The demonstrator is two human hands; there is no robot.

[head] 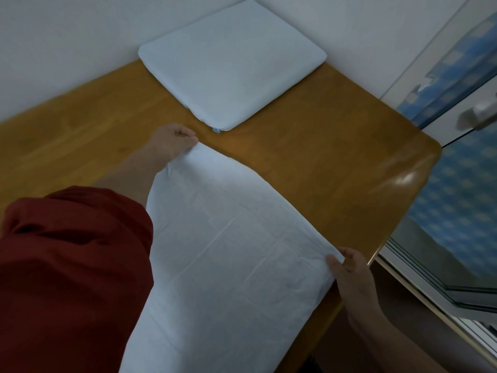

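White creased sheet [226, 238], corners pinched by both hands, left [172, 146] and right [347, 267].

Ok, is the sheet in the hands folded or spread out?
Spread out: the white sheet lies flat on the table, crease lines showing, with the left hand and right hand pinching two corners.

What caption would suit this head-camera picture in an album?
Left hand and right hand pinch corners of a pale sheet laid on a wooden table, a folded stack beyond.
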